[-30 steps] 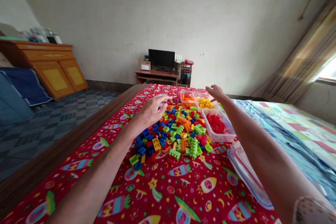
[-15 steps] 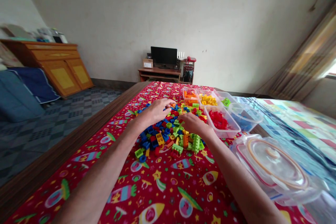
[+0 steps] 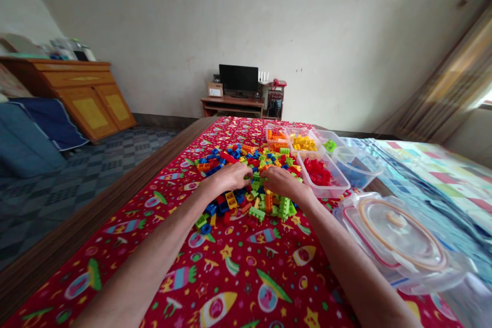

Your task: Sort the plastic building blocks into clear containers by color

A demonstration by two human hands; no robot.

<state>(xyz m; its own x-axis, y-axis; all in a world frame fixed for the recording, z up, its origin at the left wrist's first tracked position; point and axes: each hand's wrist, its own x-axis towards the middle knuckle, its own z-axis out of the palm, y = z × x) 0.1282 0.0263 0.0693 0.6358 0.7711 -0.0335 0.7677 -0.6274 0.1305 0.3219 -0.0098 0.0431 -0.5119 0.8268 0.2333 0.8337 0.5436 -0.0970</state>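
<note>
From where I stand, the red patterned cloth [image 3: 246, 261] takes up most of the view, a broad mixed pile of bricks [image 3: 246, 201] spread across its middle. Nearer the person, on the right, lie clear lids [image 3: 403, 236], off their containers. Beyond them, to the right of the pile, stand four clear boxes [image 3: 334, 192] and a clear tub [image 3: 371, 174].

Both hands are in the pile, facing each other just apart: the left hand [image 3: 232, 177] and the right hand [image 3: 282, 180] have fingers curled down among the bricks, and I can't tell whether either grips one.

As for progress, the containers hold one colour each: red bricks [image 3: 317, 171], yellow bricks [image 3: 303, 142], orange bricks [image 3: 277, 138], a few green bricks [image 3: 329, 145], and blue bricks [image 3: 353, 177] in the tub. I'd judge it early, with most bricks left, all colours mixed.
</note>
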